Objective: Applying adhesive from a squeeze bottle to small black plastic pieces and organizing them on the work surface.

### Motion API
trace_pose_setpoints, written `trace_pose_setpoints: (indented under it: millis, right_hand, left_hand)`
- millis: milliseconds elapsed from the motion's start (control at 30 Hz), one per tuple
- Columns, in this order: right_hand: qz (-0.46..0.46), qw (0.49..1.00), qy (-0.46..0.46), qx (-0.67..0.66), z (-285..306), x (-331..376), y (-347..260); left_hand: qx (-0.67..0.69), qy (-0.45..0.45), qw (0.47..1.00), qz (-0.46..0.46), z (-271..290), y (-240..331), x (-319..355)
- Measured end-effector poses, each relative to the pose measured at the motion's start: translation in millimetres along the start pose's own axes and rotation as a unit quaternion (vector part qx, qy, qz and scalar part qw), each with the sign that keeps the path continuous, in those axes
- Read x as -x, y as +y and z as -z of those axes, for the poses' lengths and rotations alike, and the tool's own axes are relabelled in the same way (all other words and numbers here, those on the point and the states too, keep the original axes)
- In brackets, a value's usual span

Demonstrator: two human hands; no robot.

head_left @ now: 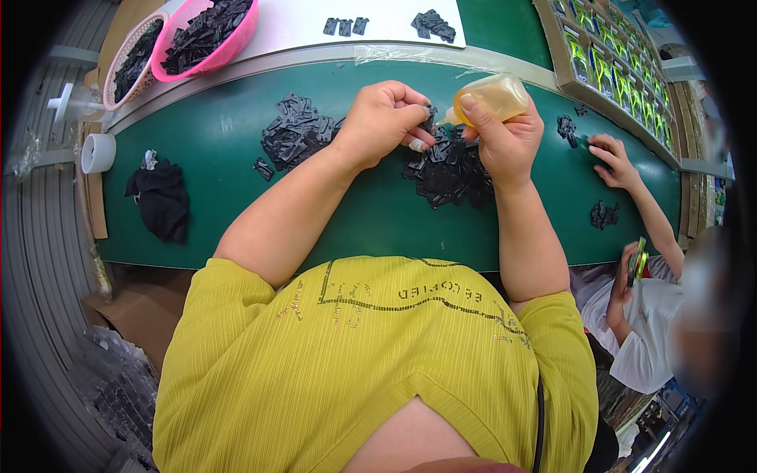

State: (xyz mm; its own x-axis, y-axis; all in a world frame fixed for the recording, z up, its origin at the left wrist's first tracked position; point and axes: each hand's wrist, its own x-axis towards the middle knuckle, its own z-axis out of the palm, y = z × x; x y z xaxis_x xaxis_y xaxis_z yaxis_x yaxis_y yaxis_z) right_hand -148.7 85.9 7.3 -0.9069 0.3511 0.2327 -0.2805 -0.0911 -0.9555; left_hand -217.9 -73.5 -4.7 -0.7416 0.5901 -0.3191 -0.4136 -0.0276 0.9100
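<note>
My left hand (380, 120) pinches a small black plastic part (428, 120) above the green tabletop. Tilted in my right hand (509, 142) is a clear squeeze bottle (498, 96) of amber liquid, its thin nozzle pointing left at the part. Whether the tip touches the part, I cannot tell. Just below my hands lies a heap of black parts (451, 175), some hidden under the right hand. Another pile of black plastic parts (293, 130) spreads beside my left wrist, with a few loose ones near it.
A pink basket (248, 41) and a white basket (109, 88), both full of black parts, stand far left. Black pieces (432, 26) lie on a white board. A black cloth (162, 201) rests at left. On the right are a co-worker's hand (615, 160) and a carton of green packages (607, 63).
</note>
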Motion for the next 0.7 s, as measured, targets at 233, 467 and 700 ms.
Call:
trace_pose_setpoints:
  millis: [233,467,700]
  right_hand:
    - [-0.001,1.000,-0.004,0.011,-2.1,0.4,-2.8]
    - [0.012,1.000,0.017,-0.010,-0.1,-3.4,-1.2]
    - [-0.048,0.964,0.102,-0.239,33.4,-24.2,4.4]
  left_hand:
    - [0.000,0.001,1.000,-0.001,-1.8,0.2,-1.1]
    - [0.002,0.006,1.000,-0.006,0.2,-1.6,0.0]
    - [0.037,0.021,0.999,-0.009,1.8,-3.5,-3.2]
